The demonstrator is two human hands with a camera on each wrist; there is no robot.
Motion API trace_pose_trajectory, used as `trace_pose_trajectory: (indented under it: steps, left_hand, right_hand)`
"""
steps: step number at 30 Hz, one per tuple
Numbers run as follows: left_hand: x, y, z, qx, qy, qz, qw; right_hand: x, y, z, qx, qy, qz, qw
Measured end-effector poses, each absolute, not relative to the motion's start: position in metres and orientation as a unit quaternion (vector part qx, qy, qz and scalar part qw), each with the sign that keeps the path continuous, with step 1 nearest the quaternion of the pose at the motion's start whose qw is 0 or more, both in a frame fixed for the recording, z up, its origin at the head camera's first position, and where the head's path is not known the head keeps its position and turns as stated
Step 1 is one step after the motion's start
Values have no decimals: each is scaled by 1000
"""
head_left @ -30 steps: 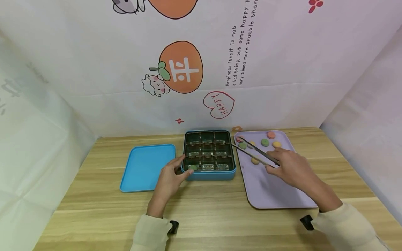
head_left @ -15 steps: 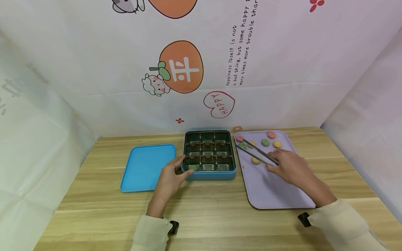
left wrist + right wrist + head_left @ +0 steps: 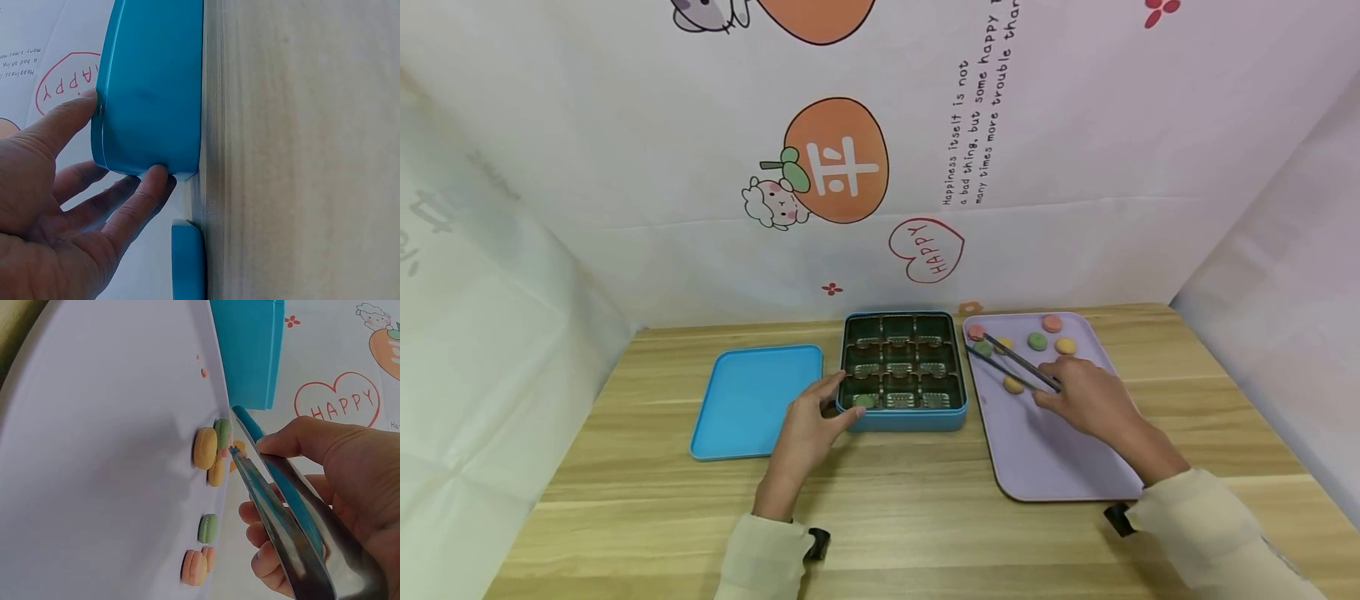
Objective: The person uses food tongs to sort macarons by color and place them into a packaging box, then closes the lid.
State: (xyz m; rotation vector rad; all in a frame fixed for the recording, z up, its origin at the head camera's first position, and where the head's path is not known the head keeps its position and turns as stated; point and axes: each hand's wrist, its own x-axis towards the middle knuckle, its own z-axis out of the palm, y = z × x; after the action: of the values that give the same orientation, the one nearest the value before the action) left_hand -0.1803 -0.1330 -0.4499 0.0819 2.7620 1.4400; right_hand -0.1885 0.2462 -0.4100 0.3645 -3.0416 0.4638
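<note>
My left hand [image 3: 808, 422] rests at the front-left corner of the blue box [image 3: 901, 422], thumb on the front rim and fingers against the left side. Inside is a clear insert with a grid of compartments; a green macaron [image 3: 864, 401] sits in the front-left one. Over the lilac tray [image 3: 1060, 450] my right hand [image 3: 1088, 396] grips metal tongs [image 3: 275, 519], their arms spread. The tong tips are close to a pink macaron [image 3: 975, 332] and a green macaron [image 3: 982, 348] at the tray's back-left corner, with nothing between them.
A blue lid [image 3: 756, 402] lies left of the box on the wooden table [image 3: 917, 533]. More macarons are spread over the tray's back half, including a yellow macaron [image 3: 1013, 384] beneath the tongs. A printed white cloth [image 3: 1060, 167] hangs behind.
The tong tips have shifted right and slightly toward me from beyond the tray's left edge, uncovering the pink macaron. My left hand stays at the box.
</note>
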Motion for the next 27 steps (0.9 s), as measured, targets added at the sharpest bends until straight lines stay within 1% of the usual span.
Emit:
trace_pose_trajectory:
  steps: [5, 16, 27]
  left_hand:
    - [-181, -133, -451, 27, 886, 463, 12]
    - [-181, -133, -450, 26, 886, 463, 11]
    - [-180, -133, -449, 24, 887, 462, 13]
  right_hand:
    - [-190, 246, -411, 111, -983, 148, 17]
    - [-190, 248, -414, 112, -982, 147, 25]
    - [-192, 247, -418, 99, -983, 153, 7]
